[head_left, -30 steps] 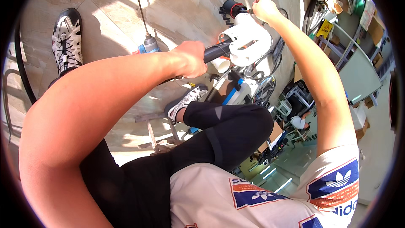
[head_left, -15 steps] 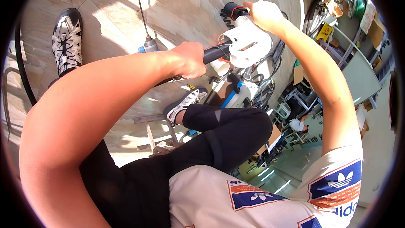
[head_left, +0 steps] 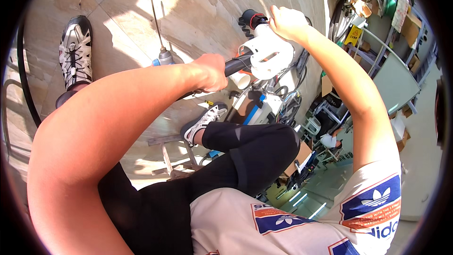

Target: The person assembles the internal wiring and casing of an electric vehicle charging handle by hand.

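Note:
My left hand [head_left: 212, 72] is closed round a black tube [head_left: 238, 64] that runs into a white slotted plastic housing [head_left: 271, 57]. At the housing's far end my right hand [head_left: 289, 22] is wrapped around a part mostly hidden by the fingers. Beside its fingertips is a black cylindrical end piece [head_left: 248, 18] with a red ring, and a black coiled cable hangs next to it. Below the tube a white cylinder [head_left: 241, 81] shows. A power drill [head_left: 164, 57] with a long thin bit is on the floor beyond my left hand.
A small wooden stool [head_left: 171, 158] stands near my foot. Past my knee lie a blue-edged case [head_left: 255, 108] and tangled cables [head_left: 293, 108]. A black hose [head_left: 22, 73] curves at the far left. Cluttered shelves [head_left: 391, 56] line the right; a person [head_left: 330, 140] sits farther off.
Both hands, the black tube and the white housing appear slightly farther left, the right hand also slightly lower. The floor and drill shift too, as the view moves. Both grips stay the same.

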Tool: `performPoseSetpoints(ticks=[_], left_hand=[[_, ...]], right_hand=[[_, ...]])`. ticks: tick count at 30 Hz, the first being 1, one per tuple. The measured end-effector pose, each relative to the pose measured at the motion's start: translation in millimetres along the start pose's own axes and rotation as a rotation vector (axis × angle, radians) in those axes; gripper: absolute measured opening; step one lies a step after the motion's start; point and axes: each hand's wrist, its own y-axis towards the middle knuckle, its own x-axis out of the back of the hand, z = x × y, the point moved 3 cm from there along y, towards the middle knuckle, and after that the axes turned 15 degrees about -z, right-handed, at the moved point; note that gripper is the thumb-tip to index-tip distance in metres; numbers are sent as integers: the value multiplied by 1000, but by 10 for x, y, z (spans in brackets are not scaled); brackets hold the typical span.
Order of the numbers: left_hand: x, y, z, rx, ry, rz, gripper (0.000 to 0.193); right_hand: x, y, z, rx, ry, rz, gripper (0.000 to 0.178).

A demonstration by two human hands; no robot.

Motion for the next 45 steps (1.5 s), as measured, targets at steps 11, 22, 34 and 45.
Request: performPoseSetpoints(ticks=[11, 22, 34, 45], left_hand=[[37, 5, -17, 14, -5, 8, 36], [-13, 45, 2, 11, -11, 26, 37], [78, 53, -11, -30, -71, 2, 34], [8, 44, -1, 10, -32, 19, 34]], right_hand=[[-261, 69, -178, -782, 488, 341, 34], [72, 57, 10, 30, 60, 160, 29], [-444, 72, -283, -875, 431, 514, 31], [58, 60, 34, -2, -6, 265, 33]])
